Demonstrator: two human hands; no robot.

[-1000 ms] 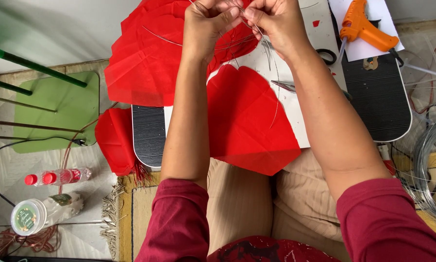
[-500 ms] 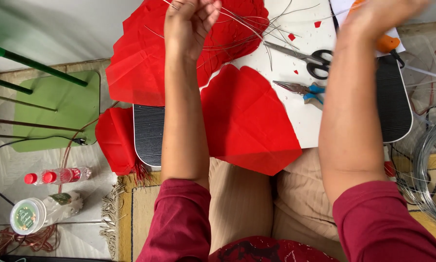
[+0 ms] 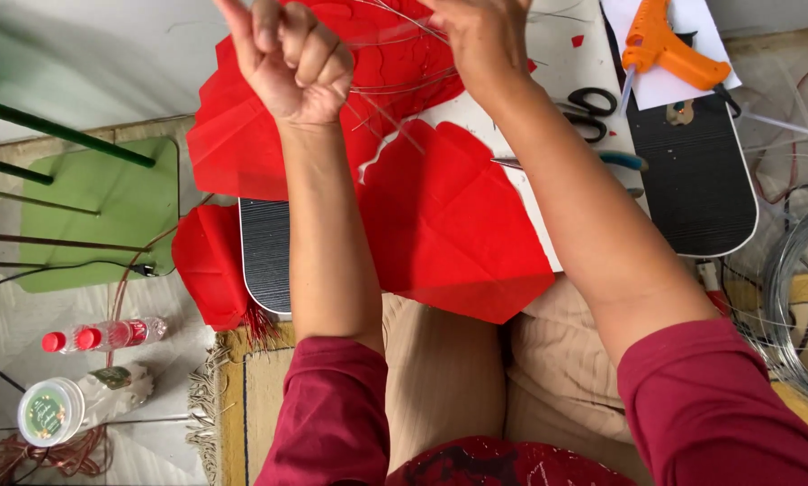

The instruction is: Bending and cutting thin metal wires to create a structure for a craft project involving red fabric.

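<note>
- While both forearms reach up over a lap board, red paper sheets cover the board's left half and spill past its left edge.
- Orange glue gun lies at the board's top right corner.
- Left hand is a closed fist, clamped on thin wires.
- Right hand, apart from it, pinches the same wires above the red paper.
- Black scissors lie near the board's middle.

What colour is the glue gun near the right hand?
Orange body, seen clearly in the head view.
</note>
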